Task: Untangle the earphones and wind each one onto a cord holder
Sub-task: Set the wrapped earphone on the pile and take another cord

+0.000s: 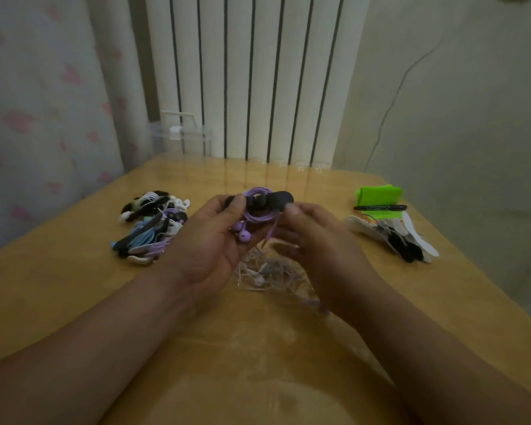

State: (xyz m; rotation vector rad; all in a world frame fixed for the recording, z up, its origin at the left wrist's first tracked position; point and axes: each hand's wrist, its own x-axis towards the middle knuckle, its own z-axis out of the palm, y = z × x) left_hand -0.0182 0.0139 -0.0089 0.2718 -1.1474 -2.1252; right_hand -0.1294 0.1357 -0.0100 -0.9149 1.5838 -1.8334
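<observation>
A purple earphone cord (259, 207) is wound in loops round a black cord holder (281, 198) held above the table's middle. My left hand (209, 240) grips the holder's left end, thumb on top, and the purple earbuds (243, 234) dangle over its palm. My right hand (314, 240) pinches the holder's right end, and the loose purple tail hangs down beside it. Under both hands lies a tangle of white and pale earphones (267, 271) on the table.
A pile of wound earphones on holders (154, 225) lies at the left. At the right lie spare black and white holders (402, 237), a black pen (380, 207) and a green pack (377, 194). A clear box (181, 139) stands at the back of the wooden table (74, 286).
</observation>
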